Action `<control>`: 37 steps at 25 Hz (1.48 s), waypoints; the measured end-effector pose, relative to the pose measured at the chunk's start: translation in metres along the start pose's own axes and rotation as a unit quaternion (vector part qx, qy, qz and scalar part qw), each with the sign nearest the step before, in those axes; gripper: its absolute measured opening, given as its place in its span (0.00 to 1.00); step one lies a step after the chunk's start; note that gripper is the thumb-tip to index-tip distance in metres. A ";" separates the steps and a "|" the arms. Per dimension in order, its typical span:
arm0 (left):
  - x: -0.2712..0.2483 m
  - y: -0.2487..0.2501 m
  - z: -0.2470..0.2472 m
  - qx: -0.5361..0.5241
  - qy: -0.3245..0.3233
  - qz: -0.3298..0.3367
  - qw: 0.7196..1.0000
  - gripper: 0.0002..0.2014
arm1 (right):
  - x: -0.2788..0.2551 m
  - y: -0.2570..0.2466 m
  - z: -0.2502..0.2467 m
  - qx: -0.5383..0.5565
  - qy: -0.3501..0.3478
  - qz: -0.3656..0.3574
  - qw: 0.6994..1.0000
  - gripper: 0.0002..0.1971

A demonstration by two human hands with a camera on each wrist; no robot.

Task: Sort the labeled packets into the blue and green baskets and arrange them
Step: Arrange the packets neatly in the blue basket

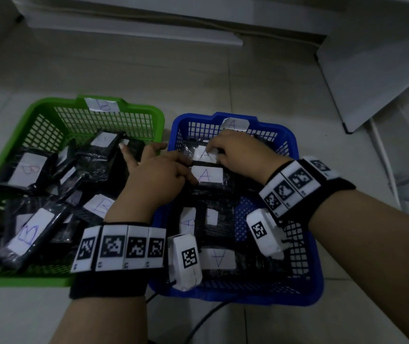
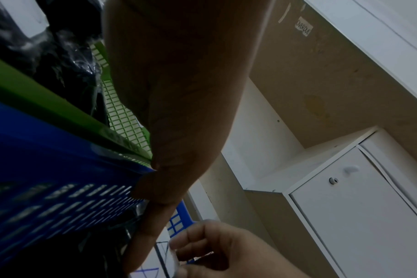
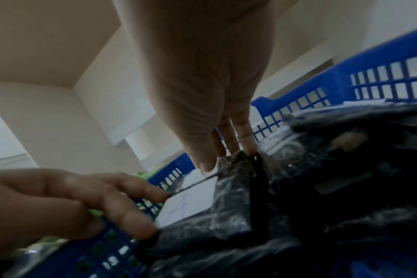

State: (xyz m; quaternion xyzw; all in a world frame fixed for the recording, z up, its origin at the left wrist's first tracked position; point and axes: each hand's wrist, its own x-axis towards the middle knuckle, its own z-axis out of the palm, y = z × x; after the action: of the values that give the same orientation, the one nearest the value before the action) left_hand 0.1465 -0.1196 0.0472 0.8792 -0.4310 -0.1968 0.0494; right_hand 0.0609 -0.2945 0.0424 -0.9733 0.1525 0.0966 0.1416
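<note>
Head view: a green basket (image 1: 49, 105) marked B sits at left of frame beside a blue basket (image 1: 305, 244) marked A at centre, both holding black packets with white labels. The left hand (image 1: 156, 175) reaches across the shared rims, its fingertips on the edge of a packet labelled A (image 1: 207, 175) in the upper half of the blue basket. The right hand (image 1: 240, 152) has its fingers curled round the packet just above it (image 1: 203, 153), also labelled A.

Left wrist view: the left palm fills the centre above both basket rims; whether this grip clamps the packet cannot be told.

Right wrist view: thumb and fingers (image 3: 246, 139) are clamped on the packet's far end, while left fingertips press the nearer labelled packet.
</note>
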 end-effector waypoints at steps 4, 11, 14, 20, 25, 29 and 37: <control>-0.001 0.002 -0.003 0.006 -0.038 -0.007 0.999 0.19 | 0.010 -0.003 0.003 -0.013 0.024 -0.009 1.000 0.11; -0.004 0.004 -0.004 -0.011 -0.014 0.009 1.000 0.19 | 0.014 -0.003 0.001 -0.061 0.076 0.050 0.994 0.21; -0.004 0.006 -0.004 -0.002 -0.025 0.035 0.999 0.19 | 0.015 0.001 0.006 -0.065 0.094 0.048 0.992 0.18; -0.005 0.006 0.002 0.023 -0.063 0.041 0.997 0.19 | 0.013 0.001 0.003 -0.097 0.088 0.066 0.989 0.21; -0.004 0.008 0.003 0.033 -0.056 0.041 0.997 0.20 | 0.006 0.000 -0.007 0.030 0.068 0.084 0.994 0.19; -0.003 0.007 -0.004 -0.006 -0.026 0.043 0.999 0.18 | -0.030 -0.006 -0.013 0.129 0.104 0.121 0.979 0.13; -0.010 0.006 -0.006 0.006 0.042 0.130 0.991 0.15 | -0.075 -0.012 0.005 0.223 0.043 0.130 0.965 0.16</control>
State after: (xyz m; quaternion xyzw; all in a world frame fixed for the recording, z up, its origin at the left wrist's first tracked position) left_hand 0.1389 -0.1158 0.0572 0.8234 -0.5405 -0.1491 0.0872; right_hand -0.0063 -0.2620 0.0578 -0.8920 0.3017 0.0358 0.3347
